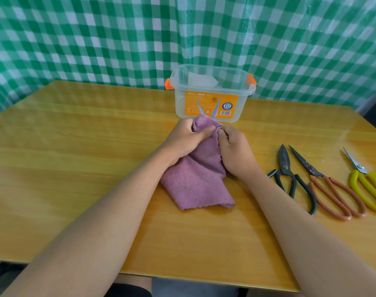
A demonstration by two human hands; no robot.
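A purple cloth (195, 185) lies bunched in the middle of the wooden table (75, 146). My left hand (186, 139) grips its upper part, thumb pressed on the fabric. My right hand (235, 151) holds the cloth's right side with curled fingers. Two spread metal scissor blades (208, 108) stick up out of the cloth between my hands; the handles are hidden inside the cloth and hands.
A clear plastic box (211, 93) with orange clips and an orange label stands just behind the hands. To the right lie three scissors: black-handled (290, 176), brown-handled (328, 185) and yellow-handled (367, 185). A green checked curtain hangs behind.
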